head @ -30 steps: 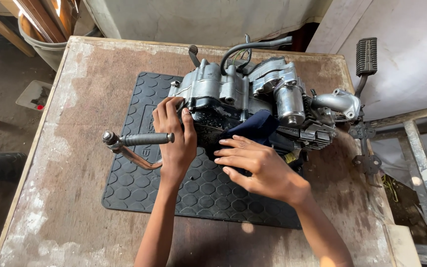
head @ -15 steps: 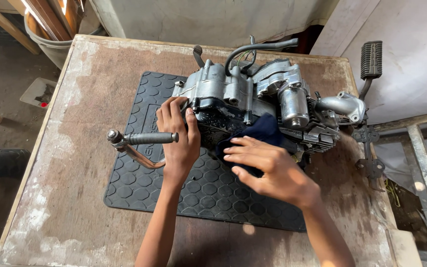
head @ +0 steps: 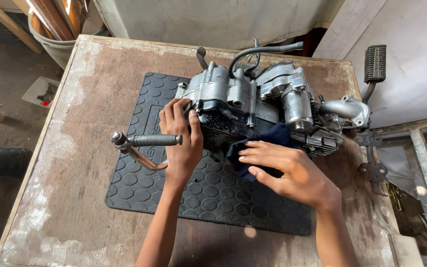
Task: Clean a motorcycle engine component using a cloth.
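Past the surface's left edge, a pale bucket holding wooden sticks stands on the floor near the far left corner. The worn wooden surface carries a black rubber mat with a hexagon pattern, lying about midway between the left and right edges. At the mat's left side, a kick-start lever with a dark grip juts out toward the left edge. The left hand lies just right of that grip, its fingers spread and pressed flat against the left end of a grey motorcycle engine, not closed around anything. The engine sits on the far half of the mat, closer to the far edge than the near one, with a black hose curving over its top. The right hand rests on a dark blue cloth, fingers together and flat, pressing it against the engine's near side. Toward the right edge, a grey exhaust port sticks out, and a ribbed black foot pedal stands beyond the far right corner.
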